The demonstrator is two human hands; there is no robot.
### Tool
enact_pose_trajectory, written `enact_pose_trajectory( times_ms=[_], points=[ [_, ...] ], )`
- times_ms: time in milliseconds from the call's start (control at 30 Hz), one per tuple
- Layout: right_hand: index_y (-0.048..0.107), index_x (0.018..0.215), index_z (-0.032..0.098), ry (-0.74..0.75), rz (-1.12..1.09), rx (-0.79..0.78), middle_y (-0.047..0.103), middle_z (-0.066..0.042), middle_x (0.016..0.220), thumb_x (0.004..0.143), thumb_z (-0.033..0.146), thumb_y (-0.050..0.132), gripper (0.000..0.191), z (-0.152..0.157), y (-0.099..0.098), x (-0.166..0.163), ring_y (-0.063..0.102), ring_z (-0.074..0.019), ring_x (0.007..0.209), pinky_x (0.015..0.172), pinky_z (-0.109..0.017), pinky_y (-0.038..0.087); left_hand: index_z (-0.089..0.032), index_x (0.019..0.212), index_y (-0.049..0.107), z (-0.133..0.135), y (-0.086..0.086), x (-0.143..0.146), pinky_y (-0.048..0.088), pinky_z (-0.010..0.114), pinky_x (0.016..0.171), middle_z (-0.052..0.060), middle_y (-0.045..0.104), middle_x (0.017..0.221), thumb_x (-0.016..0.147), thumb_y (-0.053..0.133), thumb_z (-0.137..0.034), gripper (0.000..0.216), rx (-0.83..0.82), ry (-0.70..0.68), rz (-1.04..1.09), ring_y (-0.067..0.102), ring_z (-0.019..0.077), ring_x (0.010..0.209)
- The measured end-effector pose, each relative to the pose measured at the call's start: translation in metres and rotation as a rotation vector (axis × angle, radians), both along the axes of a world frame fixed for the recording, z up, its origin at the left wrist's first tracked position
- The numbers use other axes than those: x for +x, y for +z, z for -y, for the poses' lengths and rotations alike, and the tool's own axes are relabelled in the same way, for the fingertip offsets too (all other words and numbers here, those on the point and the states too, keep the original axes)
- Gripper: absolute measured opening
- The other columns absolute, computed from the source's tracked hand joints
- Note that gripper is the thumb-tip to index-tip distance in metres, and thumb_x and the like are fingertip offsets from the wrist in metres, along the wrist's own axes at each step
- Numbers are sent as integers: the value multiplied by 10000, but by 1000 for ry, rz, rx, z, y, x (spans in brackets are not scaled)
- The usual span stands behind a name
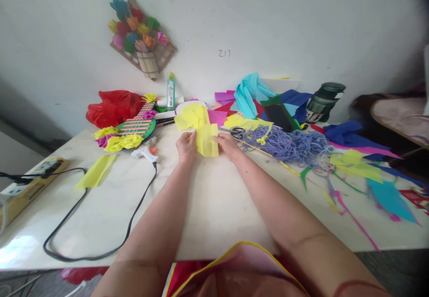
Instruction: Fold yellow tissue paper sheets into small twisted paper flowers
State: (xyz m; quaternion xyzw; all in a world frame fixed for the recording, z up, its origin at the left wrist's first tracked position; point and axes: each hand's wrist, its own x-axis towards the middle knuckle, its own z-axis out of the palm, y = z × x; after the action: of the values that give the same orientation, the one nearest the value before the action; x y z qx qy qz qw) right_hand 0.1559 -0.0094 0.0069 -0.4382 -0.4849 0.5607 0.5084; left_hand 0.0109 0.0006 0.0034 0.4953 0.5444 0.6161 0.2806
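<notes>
Both my hands hold a folded piece of yellow crepe paper [207, 139] over the white table [208, 207]. My left hand [187, 146] pinches its left edge, fingers closed. My right hand [228, 145] grips the right edge, fingers closed. More crumpled yellow paper [191, 116] lies just behind the piece. Scissors [236, 131] rest right of my right hand, next to a tangle of purple yarn [291, 144].
A white glue gun [145, 153] with a black cord [100, 225] lies left of my hands, leading to a power strip [31, 180]. A yellow strip [95, 171], a paper-decorated craft piece [134, 129], a glue bottle [170, 92], coloured paper sheets [254, 95] and a dark jar [323, 102] surround.
</notes>
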Motion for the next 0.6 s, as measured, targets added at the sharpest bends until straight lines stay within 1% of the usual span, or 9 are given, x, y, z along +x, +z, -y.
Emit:
enact_pose_trajectory(
  times_ms=[67,133,233,333,400,467,567,600],
  points=[
    [531,627,173,-32,74,-7,551,19,505,604,362,603,203,0,0,0,517,-134,457,416,-244,396,-162,663,570,1,0,1,332,191,443,-27,492,503,673,571,-416,254,14,-8,4,446,92,492],
    [514,590,173,-95,166,10,519,26,481,601,339,585,181,-2,-1,0,503,-138,455,420,-250,389,-159,663,569,2,1,2,334,190,432,-25,501,517,671,572,-432,272,20,-23,1,442,87,479],
    [506,554,168,-177,279,112,492,33,485,631,314,531,167,-7,-6,1,477,-123,496,463,-236,374,-156,682,564,4,2,3,347,190,410,-20,522,562,660,576,-456,301,-5,-74,8,436,78,451],
    [546,587,164,-201,341,219,507,36,522,645,305,512,156,-10,-8,5,476,-124,574,525,-226,369,-153,724,560,5,2,1,376,194,426,-9,545,595,630,607,-457,322,-37,-166,34,480,92,483],
    [550,577,167,-210,368,253,496,36,515,641,304,520,154,-11,-8,8,472,-131,596,539,-226,362,-147,747,567,5,1,-2,381,198,438,0,553,596,625,610,-472,350,-65,-209,31,492,99,495],
    [542,547,171,-216,385,270,479,34,497,635,304,532,160,-11,-6,10,469,-136,598,538,-227,354,-139,743,584,2,-1,-3,378,198,457,7,558,596,633,597,-491,369,-67,-211,-4,487,100,508],
    [553,543,173,-194,387,280,486,30,495,628,308,550,160,-10,-5,10,466,-137,587,525,-228,351,-138,703,599,-2,-5,-6,368,189,500,3,556,593,648,581,-498,365,-11,-174,-81,478,96,546],
    [562,553,173,-180,385,280,494,30,499,627,312,556,158,-9,-5,9,465,-135,581,518,-227,350,-142,672,592,-4,-7,-6,351,185,490,-4,541,571,648,577,-502,362,-4,-147,-106,466,95,540]
  ],
)
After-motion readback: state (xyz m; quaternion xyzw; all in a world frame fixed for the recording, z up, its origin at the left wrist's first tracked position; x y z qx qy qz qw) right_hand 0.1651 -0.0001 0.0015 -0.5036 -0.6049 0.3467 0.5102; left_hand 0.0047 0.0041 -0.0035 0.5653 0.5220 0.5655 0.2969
